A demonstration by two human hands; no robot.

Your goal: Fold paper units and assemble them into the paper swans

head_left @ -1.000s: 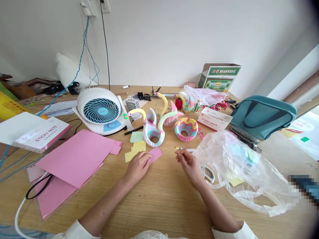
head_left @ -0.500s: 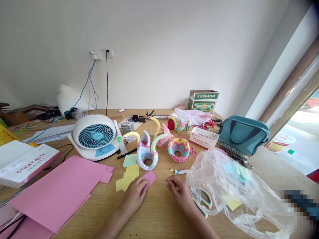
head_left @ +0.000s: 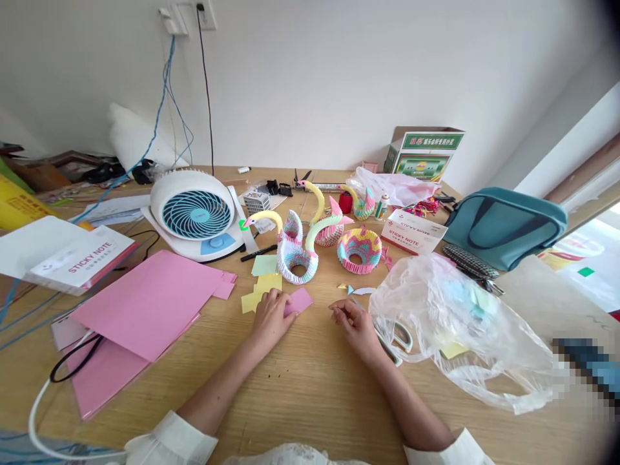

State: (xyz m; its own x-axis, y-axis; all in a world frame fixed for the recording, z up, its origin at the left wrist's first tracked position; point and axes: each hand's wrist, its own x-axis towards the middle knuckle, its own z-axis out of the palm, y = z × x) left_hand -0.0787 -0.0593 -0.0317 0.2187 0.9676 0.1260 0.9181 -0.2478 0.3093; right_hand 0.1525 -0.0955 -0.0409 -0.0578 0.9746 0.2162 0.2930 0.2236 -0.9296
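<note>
My left hand (head_left: 271,316) rests on the table with its fingers closed over the left end of a small pink paper slip (head_left: 301,300). Yellow paper slips (head_left: 268,282) and a pale green slip (head_left: 265,265) lie just beyond it. To the right, my right hand (head_left: 354,323) is curled, thumb and fingertips pressed together; whatever they hold, if anything, is too small to make out. Scissors (head_left: 403,337) lie beside that hand, partly under a clear plastic bag (head_left: 436,323). Ahead stand a folded-paper swan (head_left: 296,258) and a round folded-paper bowl (head_left: 359,250).
A white fan (head_left: 194,206) and large pink sheets (head_left: 159,297) are on the left. Sticky note boxes (head_left: 414,231) (head_left: 92,258) flank the work area. A teal bag (head_left: 508,226) stands at right, and a green-and-white carton (head_left: 426,155) is against the wall.
The camera view has tipped downward, so more of my forearms and white sleeves show. Both hands keep nearly the same pose and place on the table.
</note>
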